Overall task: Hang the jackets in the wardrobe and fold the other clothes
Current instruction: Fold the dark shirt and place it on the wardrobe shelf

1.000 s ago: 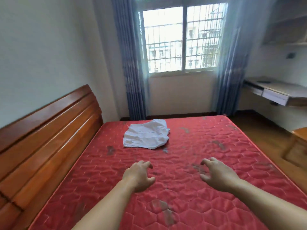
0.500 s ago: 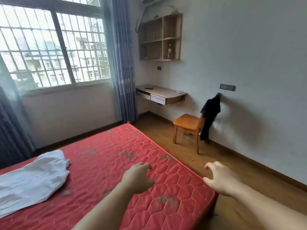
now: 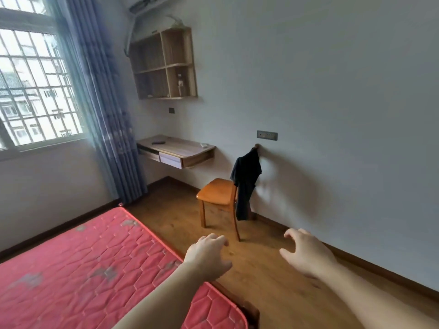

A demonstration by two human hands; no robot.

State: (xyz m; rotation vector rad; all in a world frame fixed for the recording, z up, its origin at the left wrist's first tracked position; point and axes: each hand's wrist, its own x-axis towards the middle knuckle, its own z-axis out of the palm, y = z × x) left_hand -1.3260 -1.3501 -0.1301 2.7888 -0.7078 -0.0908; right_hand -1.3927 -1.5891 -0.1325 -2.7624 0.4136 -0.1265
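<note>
Dark garment [image 3: 245, 180] over the wooden chair [image 3: 217, 194]; left hand [image 3: 207, 256], right hand [image 3: 306, 255], fingers loosely curled, empty

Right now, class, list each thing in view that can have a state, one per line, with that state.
dark garment: draped over the chair back.
orange wooden chair: upright on the floor.
pale desk drawer: closed.
blue curtain: drawn aside.
left hand: loosely curled, holding nothing.
right hand: loosely curled, holding nothing.

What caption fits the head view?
Both empty hands, left and right, reach toward a dark garment draped on a wooden chair.
</note>
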